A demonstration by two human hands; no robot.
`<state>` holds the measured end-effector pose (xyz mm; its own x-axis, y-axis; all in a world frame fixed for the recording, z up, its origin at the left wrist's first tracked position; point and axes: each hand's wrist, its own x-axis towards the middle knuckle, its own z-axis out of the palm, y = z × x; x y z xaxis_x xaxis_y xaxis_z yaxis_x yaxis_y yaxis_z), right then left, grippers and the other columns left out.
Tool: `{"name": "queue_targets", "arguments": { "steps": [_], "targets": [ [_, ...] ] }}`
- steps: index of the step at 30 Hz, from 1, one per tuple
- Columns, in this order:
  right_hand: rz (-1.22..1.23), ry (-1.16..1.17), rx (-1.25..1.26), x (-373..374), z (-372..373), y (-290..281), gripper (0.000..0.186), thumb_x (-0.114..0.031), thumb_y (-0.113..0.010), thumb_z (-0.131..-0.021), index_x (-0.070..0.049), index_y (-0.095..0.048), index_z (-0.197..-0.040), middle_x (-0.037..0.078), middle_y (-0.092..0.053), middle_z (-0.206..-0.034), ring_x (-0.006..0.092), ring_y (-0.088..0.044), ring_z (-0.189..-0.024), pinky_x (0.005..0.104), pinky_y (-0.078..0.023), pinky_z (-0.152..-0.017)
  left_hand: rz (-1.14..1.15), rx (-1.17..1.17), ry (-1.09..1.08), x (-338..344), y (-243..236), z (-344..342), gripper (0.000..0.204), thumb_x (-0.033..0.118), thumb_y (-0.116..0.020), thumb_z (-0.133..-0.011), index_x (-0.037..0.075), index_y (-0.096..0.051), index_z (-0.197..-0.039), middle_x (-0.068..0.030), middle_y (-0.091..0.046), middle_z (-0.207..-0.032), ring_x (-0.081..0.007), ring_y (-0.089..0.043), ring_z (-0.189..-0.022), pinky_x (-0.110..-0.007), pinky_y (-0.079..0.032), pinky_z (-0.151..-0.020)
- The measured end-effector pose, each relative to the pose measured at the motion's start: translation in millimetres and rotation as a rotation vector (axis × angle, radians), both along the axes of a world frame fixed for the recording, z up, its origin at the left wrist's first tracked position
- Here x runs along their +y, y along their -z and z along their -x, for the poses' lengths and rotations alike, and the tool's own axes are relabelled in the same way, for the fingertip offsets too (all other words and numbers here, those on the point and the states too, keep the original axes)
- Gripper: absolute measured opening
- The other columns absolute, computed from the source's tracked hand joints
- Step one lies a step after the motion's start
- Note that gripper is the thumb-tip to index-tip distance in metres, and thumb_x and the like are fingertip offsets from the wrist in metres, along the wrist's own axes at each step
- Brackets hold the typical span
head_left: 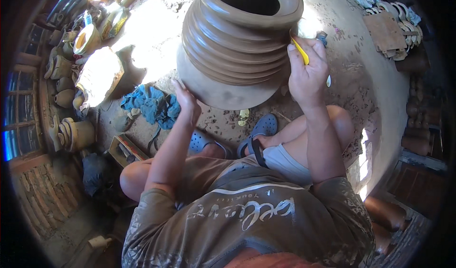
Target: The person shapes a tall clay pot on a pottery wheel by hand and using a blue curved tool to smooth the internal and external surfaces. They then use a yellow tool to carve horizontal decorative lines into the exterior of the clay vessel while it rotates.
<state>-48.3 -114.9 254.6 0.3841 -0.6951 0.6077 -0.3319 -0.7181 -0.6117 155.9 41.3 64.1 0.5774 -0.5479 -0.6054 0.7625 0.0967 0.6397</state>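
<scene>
A large brown clay pot (232, 45) stands in front of me, with a wide mouth and ridged rings around its body. Beneath the rings spreads a smooth greyish round surface (232, 94); whether it is the pot's lower body or a wheel, I cannot tell. My left hand (186, 99) rests against its left edge with the thumb stretched out, the other fingers partly hidden. At the pot's right side, my right hand (308, 73) pinches a thin yellow strip-like tool (300, 52), whose upper end reaches close to the ridged wall just under the rim.
Blue cloth (154, 105) lies on the floor left of the pot, near an open box (126, 150). Several pots and a sunlit pale vessel (100, 75) line the left side. A brown board (385, 34) and curved pieces lie at far right. Clay crumbs dot the floor.
</scene>
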Motion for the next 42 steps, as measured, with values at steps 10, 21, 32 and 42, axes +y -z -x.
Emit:
{"name": "queue_targets", "arguments": {
  "steps": [10,21,32,42],
  "targets": [
    [0.029,-0.02,0.043,-3,-4,1,0.02,-0.005,-0.068,-0.091,0.004,-0.071,-0.108,0.015,-0.064,-0.095,0.0287,-0.064,-0.085,0.0358,-0.051,-0.078,-0.117,0.042,0.363,27,55,120,0.1,0.078,-0.042,-0.093,0.012,-0.01,-0.161,-0.0176,-0.019,-0.164,-0.0349,-0.023,-0.15,-0.059,-0.026,-0.117],
    [0.062,0.018,0.095,6,-2,-2,0.02,-0.006,-0.067,-0.09,0.002,-0.072,-0.109,0.015,-0.063,-0.094,0.0309,-0.064,-0.085,0.0378,-0.051,-0.077,-0.159,0.184,0.53,28,38,136,0.084,0.072,-0.034,-0.099,0.01,-0.029,-0.155,-0.0195,-0.038,-0.154,-0.0361,-0.039,-0.141,-0.056,-0.037,-0.11],
    [0.066,0.022,0.087,7,-8,-5,0.021,-0.007,-0.068,-0.09,0.0,-0.072,-0.109,0.015,-0.063,-0.095,0.0309,-0.063,-0.088,0.0378,-0.051,-0.079,-0.311,-0.19,-0.121,-2,55,42,0.081,0.07,-0.032,-0.101,0.009,-0.029,-0.154,-0.0196,-0.039,-0.153,-0.032,-0.04,-0.139,-0.054,-0.037,-0.111],
    [0.086,0.039,0.073,-5,0,-2,0.021,-0.005,-0.067,-0.09,0.003,-0.071,-0.109,0.016,-0.063,-0.095,0.031,-0.064,-0.088,0.038,-0.051,-0.079,0.096,0.08,0.07,6,42,48,0.085,0.07,-0.032,-0.1,0.005,-0.03,-0.155,-0.0185,-0.033,-0.159,-0.0348,-0.028,-0.148,-0.051,-0.028,-0.119]
  ]
}}
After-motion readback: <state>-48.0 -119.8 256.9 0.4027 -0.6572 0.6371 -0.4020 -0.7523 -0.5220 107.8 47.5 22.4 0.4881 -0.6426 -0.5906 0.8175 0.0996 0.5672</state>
